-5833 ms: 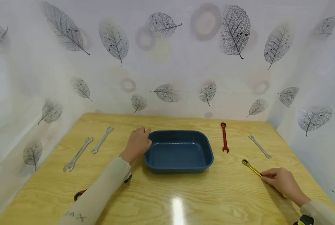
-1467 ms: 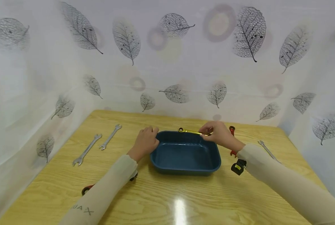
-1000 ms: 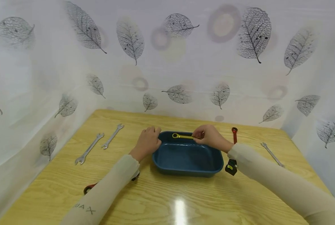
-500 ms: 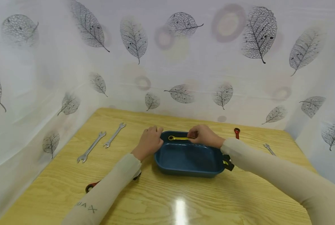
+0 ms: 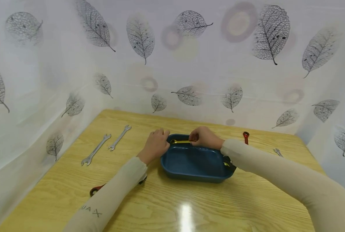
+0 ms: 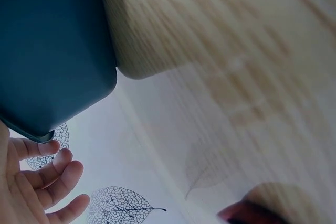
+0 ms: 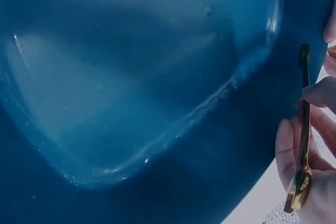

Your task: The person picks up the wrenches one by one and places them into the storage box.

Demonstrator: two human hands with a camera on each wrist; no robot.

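Note:
A dark blue rectangular tray [image 5: 194, 162] with raised walls stands mid-table. My left hand [image 5: 156, 145] holds its left rim; in the left wrist view the fingers [image 6: 60, 182] are bent outside the tray wall, with the thumb out of sight. Over the tray's back part, my right hand [image 5: 205, 138] pinches a gold-coloured combination wrench [image 5: 181, 141] by its right end. The ring end points left, towards my left hand. In the right wrist view the wrench [image 7: 306, 129] lies between thumb and fingers, just inside the tray wall.
Two silver open-end wrenches [image 5: 96, 150] [image 5: 119, 138] lie on the left. A red wrench [image 5: 97, 189] is partly under my left forearm. Another red wrench [image 5: 246, 137] and a small silver one [image 5: 278, 152] are partly hidden by my right arm. Leaf-printed cloth [image 5: 189, 71] hangs behind the table.
My right hand has brought the gold wrench from the table's right side to the tray, then lowered it inside and shifted left. My left hand has stayed on the rim.

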